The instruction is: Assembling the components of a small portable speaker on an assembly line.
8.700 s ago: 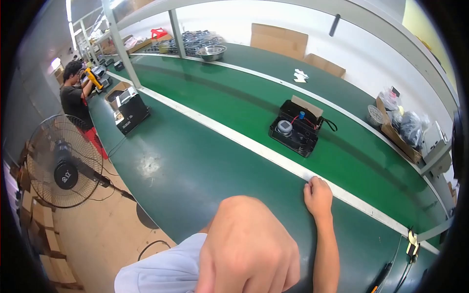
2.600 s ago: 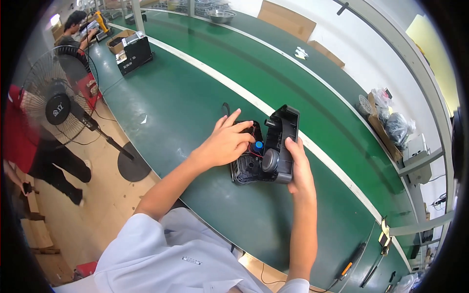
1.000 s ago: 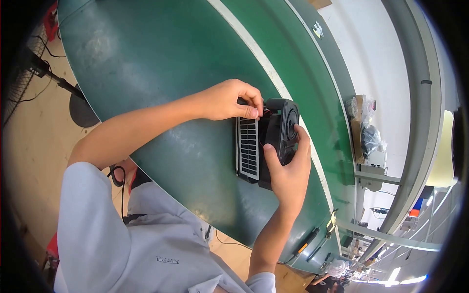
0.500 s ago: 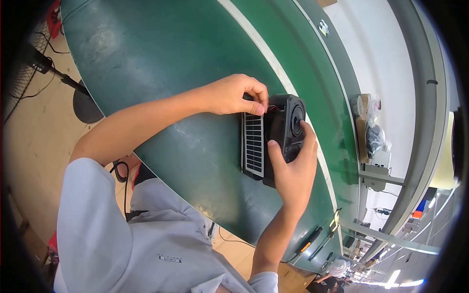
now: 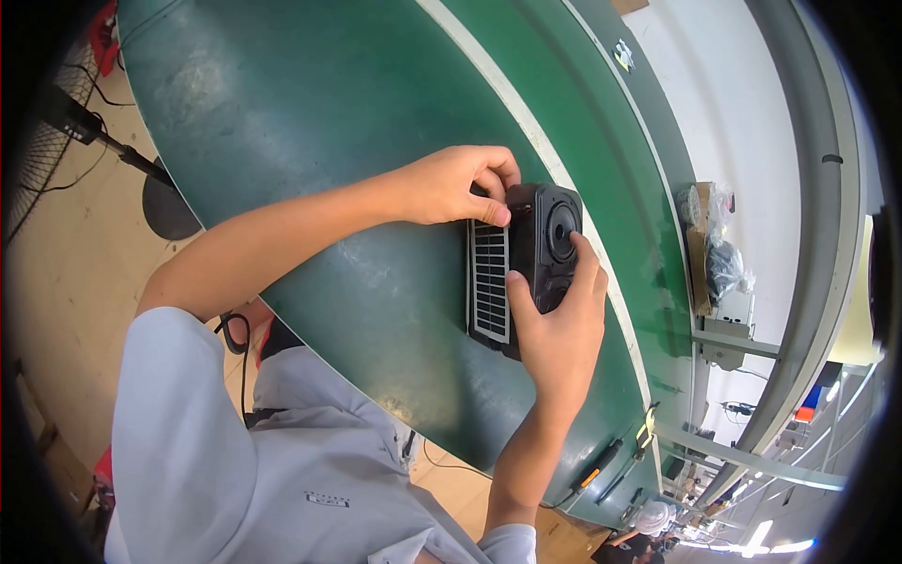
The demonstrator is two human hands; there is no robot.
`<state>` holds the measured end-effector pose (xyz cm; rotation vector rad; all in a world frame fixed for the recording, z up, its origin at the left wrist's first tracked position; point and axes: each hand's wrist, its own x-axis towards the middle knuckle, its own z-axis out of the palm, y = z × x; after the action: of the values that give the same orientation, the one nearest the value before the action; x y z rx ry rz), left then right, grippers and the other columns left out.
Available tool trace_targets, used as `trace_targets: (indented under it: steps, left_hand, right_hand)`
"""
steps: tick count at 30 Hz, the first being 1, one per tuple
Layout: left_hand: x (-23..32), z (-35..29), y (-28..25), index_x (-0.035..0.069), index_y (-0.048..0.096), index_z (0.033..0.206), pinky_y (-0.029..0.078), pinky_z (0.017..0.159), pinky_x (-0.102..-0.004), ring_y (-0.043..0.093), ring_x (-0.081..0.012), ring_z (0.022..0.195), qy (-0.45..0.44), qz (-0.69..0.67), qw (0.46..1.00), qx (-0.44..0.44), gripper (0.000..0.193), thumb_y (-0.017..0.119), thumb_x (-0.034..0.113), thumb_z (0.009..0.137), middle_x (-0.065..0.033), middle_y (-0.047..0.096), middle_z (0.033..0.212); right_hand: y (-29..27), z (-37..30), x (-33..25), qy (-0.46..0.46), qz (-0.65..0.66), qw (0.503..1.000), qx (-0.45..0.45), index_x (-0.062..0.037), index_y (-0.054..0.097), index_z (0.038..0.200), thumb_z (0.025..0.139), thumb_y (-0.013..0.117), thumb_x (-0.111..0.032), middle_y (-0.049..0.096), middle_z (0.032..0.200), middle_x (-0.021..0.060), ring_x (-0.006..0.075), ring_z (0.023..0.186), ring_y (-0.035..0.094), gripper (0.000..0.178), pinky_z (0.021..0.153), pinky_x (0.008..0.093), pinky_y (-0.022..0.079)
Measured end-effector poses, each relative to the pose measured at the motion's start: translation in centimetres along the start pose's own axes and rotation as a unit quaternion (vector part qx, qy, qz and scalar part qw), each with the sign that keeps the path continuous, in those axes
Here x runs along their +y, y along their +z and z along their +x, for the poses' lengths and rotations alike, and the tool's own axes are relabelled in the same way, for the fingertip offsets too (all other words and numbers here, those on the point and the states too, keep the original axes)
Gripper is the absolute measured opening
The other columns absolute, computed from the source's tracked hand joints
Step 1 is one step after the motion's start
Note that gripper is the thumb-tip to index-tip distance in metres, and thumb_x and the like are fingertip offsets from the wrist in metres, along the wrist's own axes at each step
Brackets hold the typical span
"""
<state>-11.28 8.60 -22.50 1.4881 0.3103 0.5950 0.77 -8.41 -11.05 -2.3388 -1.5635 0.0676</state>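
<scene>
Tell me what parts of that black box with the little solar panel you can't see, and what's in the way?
Head view only:
- The black box's lower end is hidden behind the right hand.
- Its upper left corner is covered by the left hand's fingers.
- Its underside faces the green table, so it cannot be seen.
- The solar panel's fine detail is too small.
- The bagged items on the far shelf are too small and bent by the lens.
</scene>
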Motion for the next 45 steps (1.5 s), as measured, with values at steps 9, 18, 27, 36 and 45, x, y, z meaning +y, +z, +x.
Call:
trace_targets:
  steps: [9, 18, 27, 36, 45]
  left_hand:
    - [0.0, 0.2, 0.1, 0.003, 0.052, 0.125, 0.047, 0.093, -0.0334, 0.064, -0.0163, 0.103, 0.006, -0.020, 1.000, 0.014, 0.048, 0.079, 0.004, 0.085, -0.0082, 0.070, 0.100]
    - [0.5, -0.3, 1.0, 0.006, 0.050, 0.136, 0.045, 0.105, -0.0403, 0.061, -0.0223, 0.116, 0.051, -0.005, 0.998, 0.031, 0.063, 0.075, -0.006, 0.080, -0.0128, 0.067, 0.116]
    - [1.2, -0.2, -2.2, 0.011, 0.073, 0.103, 0.033, 0.113, -0.0480, 0.044, -0.0309, 0.137, 0.170, 0.346, 0.921, 0.057, 0.020, 0.075, 0.011, 0.083, -0.0013, 0.071, 0.115]
    - [-0.2, 0.9, -0.6, 0.016, 0.073, 0.083, 0.039, 0.094, -0.0442, 0.059, -0.0219, 0.108, 0.300, 0.384, 0.869, 0.087, 0.009, 0.077, 0.023, 0.078, 0.0017, 0.070, 0.086]
    - [0.2, -0.6, -0.3, 0.010, 0.068, 0.084, 0.042, 0.093, -0.0392, 0.060, -0.0221, 0.103, 0.243, 0.371, 0.893, 0.076, 0.008, 0.075, 0.011, 0.081, -0.0009, 0.067, 0.086]
  right_hand:
    - [-0.4, 0.2, -0.5, 0.028, -0.050, 0.997, -0.052, -0.0093, 0.043, 0.146, 0.076, 0.085, -0.035, 0.049, 0.136, 0.0260, 0.0432, 0.113, 0.062, 0.085, 0.092, 0.0489, 0.053]
    - [-0.8, 0.3, -0.2, 0.040, -0.070, 0.993, -0.088, -0.0121, 0.040, 0.150, 0.067, 0.092, -0.036, 0.043, 0.142, 0.0285, 0.0466, 0.119, 0.057, 0.101, 0.096, 0.0507, 0.051]
    - [-1.3, 0.8, 0.9, 0.001, -0.082, 0.990, -0.117, -0.0210, 0.037, 0.155, 0.061, 0.094, -0.033, 0.041, 0.145, 0.0246, 0.0451, 0.123, 0.055, 0.111, 0.098, 0.0508, 0.051]
    - [-2.5, -0.2, 1.3, -0.035, -0.127, 0.988, -0.078, -0.0229, 0.036, 0.157, 0.055, 0.095, -0.023, 0.041, 0.147, 0.0267, 0.0473, 0.125, 0.053, 0.118, 0.102, 0.0482, 0.049]
    - [-1.7, 0.1, 1.6, -0.049, -0.144, 0.982, -0.112, -0.0232, 0.041, 0.155, 0.058, 0.095, -0.031, 0.038, 0.148, 0.0250, 0.0429, 0.121, 0.054, 0.111, 0.096, 0.0499, 0.049]
